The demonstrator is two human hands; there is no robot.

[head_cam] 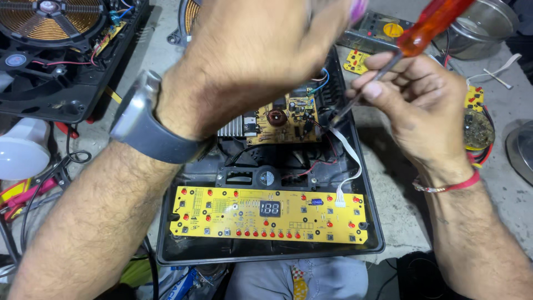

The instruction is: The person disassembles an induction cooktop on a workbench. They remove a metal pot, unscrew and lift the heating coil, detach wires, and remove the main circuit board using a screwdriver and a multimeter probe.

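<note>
An opened black induction cooker housing [366,222] lies in front of me. Inside it sits a long yellow control board [222,214] with red buttons, and behind that a smaller brown circuit board [286,116] with a coil. My right hand [422,105] grips a screwdriver [427,28] with an orange handle, its tip down at the housing's right rim near a white ribbon cable [347,153]. My left hand [261,50], wearing a grey wristwatch, hovers high over the back of the housing; its fingers are blurred and partly out of frame.
Another opened cooker with a copper coil [50,16] and fan stands at the back left. A steel pot [483,25] is at the back right, with small yellow boards [474,97] near it. A white bulb [22,150] and loose wires lie at the left.
</note>
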